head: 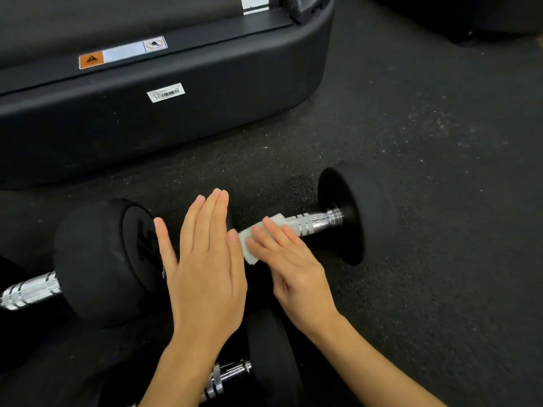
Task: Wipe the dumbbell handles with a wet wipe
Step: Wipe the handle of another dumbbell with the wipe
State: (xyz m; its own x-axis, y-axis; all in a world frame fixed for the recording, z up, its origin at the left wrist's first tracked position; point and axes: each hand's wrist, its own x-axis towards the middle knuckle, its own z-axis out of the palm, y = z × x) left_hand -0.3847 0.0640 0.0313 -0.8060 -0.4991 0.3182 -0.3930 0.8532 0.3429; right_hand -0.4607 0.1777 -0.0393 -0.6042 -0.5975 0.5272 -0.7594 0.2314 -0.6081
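Right hand (289, 259) presses folded wet wipe (258, 239) flat-fingered onto chrome dumbbell handle (311, 223) on rubber floor (426, 201). Left hand (205, 259) open, steadying the near weight head, mostly hidden. Risk: dumbbell rolls under wiping pressure; wipe skips the underside.

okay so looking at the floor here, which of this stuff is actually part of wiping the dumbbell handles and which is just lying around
Part of the job:
wet wipe, pressed on the handle by the right hand
chrome handle being wiped
left hand, flat and open beside it
two other dumbbell handles

Just lying about:
black machine base
warning sticker
barcode label
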